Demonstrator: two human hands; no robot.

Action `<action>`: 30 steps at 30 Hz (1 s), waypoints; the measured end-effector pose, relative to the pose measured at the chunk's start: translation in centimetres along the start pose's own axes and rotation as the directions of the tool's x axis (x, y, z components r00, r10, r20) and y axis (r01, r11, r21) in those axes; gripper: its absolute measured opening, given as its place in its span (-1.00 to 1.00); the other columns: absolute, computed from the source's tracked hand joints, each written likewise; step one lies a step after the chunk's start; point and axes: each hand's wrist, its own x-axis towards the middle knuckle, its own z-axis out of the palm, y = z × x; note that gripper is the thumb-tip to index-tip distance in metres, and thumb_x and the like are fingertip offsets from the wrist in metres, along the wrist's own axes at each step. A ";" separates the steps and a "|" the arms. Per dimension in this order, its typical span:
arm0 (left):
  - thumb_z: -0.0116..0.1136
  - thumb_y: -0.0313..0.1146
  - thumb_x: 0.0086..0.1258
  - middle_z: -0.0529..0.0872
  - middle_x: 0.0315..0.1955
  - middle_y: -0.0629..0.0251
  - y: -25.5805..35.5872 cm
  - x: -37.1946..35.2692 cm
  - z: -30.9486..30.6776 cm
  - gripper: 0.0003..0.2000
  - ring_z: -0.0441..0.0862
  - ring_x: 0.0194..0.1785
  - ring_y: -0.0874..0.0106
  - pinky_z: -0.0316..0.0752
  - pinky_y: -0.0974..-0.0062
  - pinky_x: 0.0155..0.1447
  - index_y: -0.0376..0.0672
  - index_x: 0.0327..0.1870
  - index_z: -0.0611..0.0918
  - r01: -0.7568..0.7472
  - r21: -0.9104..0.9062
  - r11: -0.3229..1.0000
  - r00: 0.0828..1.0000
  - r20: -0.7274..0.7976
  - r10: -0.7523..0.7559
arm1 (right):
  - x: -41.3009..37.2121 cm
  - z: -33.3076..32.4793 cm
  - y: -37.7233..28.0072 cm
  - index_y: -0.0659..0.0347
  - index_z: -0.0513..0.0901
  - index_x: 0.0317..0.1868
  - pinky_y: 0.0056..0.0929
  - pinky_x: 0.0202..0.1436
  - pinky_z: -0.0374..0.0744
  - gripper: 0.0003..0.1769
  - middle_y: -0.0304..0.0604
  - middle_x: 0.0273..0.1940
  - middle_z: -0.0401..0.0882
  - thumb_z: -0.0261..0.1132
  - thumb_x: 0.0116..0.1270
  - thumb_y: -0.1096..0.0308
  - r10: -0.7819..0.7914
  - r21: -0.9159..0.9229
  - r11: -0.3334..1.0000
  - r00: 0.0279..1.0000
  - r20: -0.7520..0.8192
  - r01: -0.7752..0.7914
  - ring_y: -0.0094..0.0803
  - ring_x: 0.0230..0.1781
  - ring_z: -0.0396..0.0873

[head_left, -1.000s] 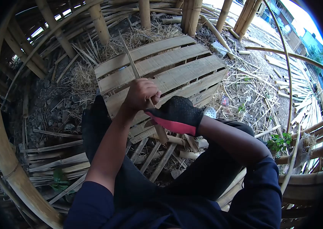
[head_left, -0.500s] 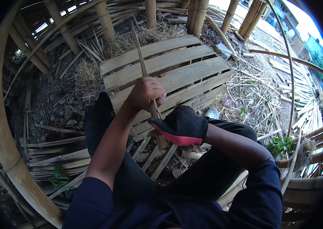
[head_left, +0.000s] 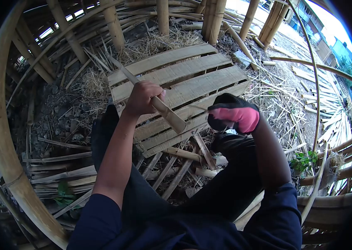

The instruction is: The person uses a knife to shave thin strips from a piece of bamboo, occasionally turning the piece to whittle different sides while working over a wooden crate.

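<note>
My bare left hand is wrapped round a split bamboo piece. The piece slants over the wooden slatted crate, its narrow end far to the left and its broad end pointing down towards my knees. On my right hand is a black and pink glove, the fingers closed. A thin, pale, blade-like sliver sticks out of its fingers to the left; I cannot tell exactly what it is. This hand is over the crate's right part, apart from the bamboo piece.
Bamboo poles stand upright behind the crate. A thick bent bamboo pole curves along the left side. Split bamboo strips lie at lower left, with straw and shavings scattered on the ground. A green plant grows at right.
My right hand has moved up and right, away from the bamboo piece. My left hand has shifted slightly left, and the piece has tilted, its far end swinging left.
</note>
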 end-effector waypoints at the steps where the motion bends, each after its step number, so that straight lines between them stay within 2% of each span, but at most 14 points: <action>1: 0.22 -0.41 0.21 0.45 -0.70 0.10 0.0 0.1 0.3 -0.73 0.46 -0.55 0.04 0.35 0.19 -0.39 -0.20 -0.65 0.41 0.001 0.002 1.000 1.000 -0.017 -0.001 | -0.2 -1.9 1.8 0.21 0.67 0.17 -0.39 -0.11 0.60 -0.62 -0.03 -0.25 0.72 0.26 0.53 0.14 -0.053 0.073 0.996 0.999 -0.001 0.053 -0.31 -0.29 0.67; 2: 0.22 -0.42 0.21 0.44 -0.70 0.10 0.0 0.2 0.5 -0.72 0.46 -0.56 0.04 0.35 0.19 -0.39 -0.20 -0.65 0.41 0.002 0.004 1.000 0.999 -0.034 -0.002 | -0.1 -3.5 3.8 0.20 0.66 0.24 -0.41 -0.04 0.61 -0.59 -0.02 -0.18 0.73 0.25 0.54 0.15 -0.085 0.056 0.995 0.996 0.041 0.083 -0.32 -0.22 0.68; 3: 0.22 -0.42 0.21 0.44 -0.70 0.11 0.0 0.2 0.7 -0.72 0.46 -0.56 0.05 0.35 0.20 -0.39 -0.20 -0.66 0.40 0.005 0.007 1.000 0.999 -0.050 -0.005 | 0.2 -4.4 6.1 0.19 0.65 0.24 -0.36 0.01 0.61 -0.59 -0.01 -0.12 0.73 0.23 0.55 0.13 -0.383 -0.149 0.899 0.904 0.189 0.412 -0.26 -0.18 0.68; 4: 0.23 -0.43 0.20 0.43 -0.71 0.12 0.1 0.1 0.8 -0.71 0.45 -0.57 0.06 0.35 0.21 -0.40 -0.20 -0.66 0.39 -0.002 0.022 1.000 0.998 -0.058 0.003 | 0.7 -3.3 -1.3 0.18 0.61 0.30 -0.27 0.18 0.56 -0.43 -0.06 -0.03 0.74 0.23 0.51 -0.07 0.367 -0.599 0.767 0.922 0.120 -0.227 -0.23 -0.02 0.68; 5: 0.24 -0.43 0.20 0.43 -0.71 0.13 0.0 0.2 0.8 -0.71 0.45 -0.57 0.07 0.34 0.22 -0.40 -0.20 -0.66 0.38 -0.011 0.041 0.999 0.998 -0.067 0.014 | 1.7 -3.1 -3.5 0.20 0.61 0.28 -0.27 0.17 0.56 -0.43 -0.05 -0.05 0.74 0.20 0.53 -0.08 0.568 -0.702 0.613 0.820 0.074 -0.362 -0.24 -0.03 0.67; 11: 0.25 -0.47 0.14 0.39 -0.73 0.19 1.9 1.3 0.0 -0.70 0.42 -0.63 0.13 0.33 0.25 -0.46 -0.18 -0.68 0.36 -0.080 0.022 0.997 0.986 -0.148 0.082 | 2.1 -2.2 -3.4 0.32 0.61 0.19 -0.24 0.10 0.55 -0.38 0.06 -0.12 0.71 0.01 0.60 -0.12 0.657 -0.625 0.561 0.752 -0.064 -0.543 -0.27 -0.11 0.65; 13: 0.25 -0.49 0.08 0.38 -0.74 0.21 3.0 1.7 0.0 -0.72 0.42 -0.64 0.15 0.34 0.25 -0.48 -0.17 -0.69 0.36 -0.125 0.007 0.992 0.980 -0.156 0.125 | 2.3 -2.4 -2.8 0.37 0.61 0.16 -0.24 0.08 0.54 -0.34 0.09 -0.14 0.71 -0.06 0.63 -0.13 0.571 -0.545 0.638 0.809 -0.140 -0.545 -0.28 -0.14 0.64; 14: 0.25 -0.50 0.04 0.38 -0.74 0.22 3.7 2.0 0.2 -0.73 0.41 -0.65 0.16 0.34 0.25 -0.48 -0.17 -0.70 0.36 -0.160 -0.005 0.987 0.975 -0.155 0.157 | 2.7 -2.6 1.0 0.36 0.65 0.03 -0.31 -0.06 0.55 -0.40 -0.07 -0.29 0.67 0.07 0.59 -0.11 0.263 -0.578 0.751 0.948 -0.181 -0.319 -0.40 -0.27 0.57; 17: 0.26 -0.50 -0.05 0.38 -0.74 0.23 5.7 2.3 0.7 -0.74 0.42 -0.65 0.18 0.37 0.25 -0.48 -0.17 -0.71 0.36 -0.218 -0.102 0.971 0.974 -0.078 0.211 | 4.5 -1.6 3.1 0.35 0.70 -0.12 -0.26 -0.05 0.54 -0.28 0.00 -0.37 0.63 0.09 0.50 -0.28 -0.049 -0.291 0.951 0.884 -0.464 -0.100 -0.21 -0.34 0.54; 18: 0.26 -0.50 -0.07 0.38 -0.74 0.24 6.3 2.4 0.7 -0.75 0.43 -0.65 0.18 0.38 0.26 -0.47 -0.17 -0.71 0.37 -0.228 -0.143 0.963 0.974 -0.040 0.225 | 4.7 -1.0 2.2 0.28 0.70 0.01 -0.38 -0.13 0.56 -0.47 -0.13 -0.35 0.63 0.20 0.53 -0.10 -0.024 -0.118 0.992 0.877 -0.480 -0.037 -0.38 -0.35 0.56; 23: 0.26 -0.48 -0.08 0.43 -0.71 0.24 10.0 3.2 0.3 -0.76 0.51 -0.57 0.20 0.46 0.29 -0.39 -0.19 -0.71 0.39 -0.313 -0.275 0.909 0.948 -0.026 0.318 | 4.8 1.6 -0.7 0.28 0.63 0.21 -0.49 -0.10 0.59 -0.57 -0.25 -0.22 0.67 0.31 0.52 0.14 -0.001 0.125 0.991 0.917 -0.398 0.055 -0.62 -0.26 0.56; 26: 0.25 -0.49 -0.06 0.48 -0.67 0.24 12.0 3.5 0.1 -0.79 0.56 -0.51 0.18 0.53 0.27 -0.27 -0.19 -0.70 0.42 -0.375 -0.370 0.850 0.924 -0.083 0.372 | 6.8 2.5 2.2 0.25 0.58 0.26 -0.36 0.16 0.56 -0.58 -0.09 -0.01 0.71 0.30 0.51 0.20 -0.223 0.001 0.972 0.929 -0.295 0.233 -0.46 -0.01 0.59; 29: 0.26 -0.55 -0.09 0.36 -0.69 0.29 12.7 3.4 -0.7 -0.72 0.48 -0.55 0.23 0.47 0.27 -0.29 -0.20 -0.73 0.34 -0.343 -0.431 0.835 0.935 -0.066 0.349 | 8.3 3.1 3.6 0.26 0.58 0.25 -0.37 0.19 0.56 -0.62 -0.10 0.04 0.68 0.30 0.49 0.33 -0.410 0.074 0.893 0.871 -0.272 0.444 -0.46 0.02 0.60; 30: 0.25 -0.56 -0.07 0.45 -0.60 0.25 12.7 3.4 -1.2 -0.78 0.54 -0.43 0.21 0.49 0.26 -0.20 -0.20 -0.65 0.40 -0.322 -0.422 0.848 0.941 -0.045 0.335 | 7.9 2.9 2.8 0.27 0.59 0.21 -0.39 0.23 0.55 -0.66 -0.12 0.07 0.66 0.26 0.46 0.44 -0.443 -0.035 0.893 0.863 -0.242 0.448 -0.45 0.07 0.59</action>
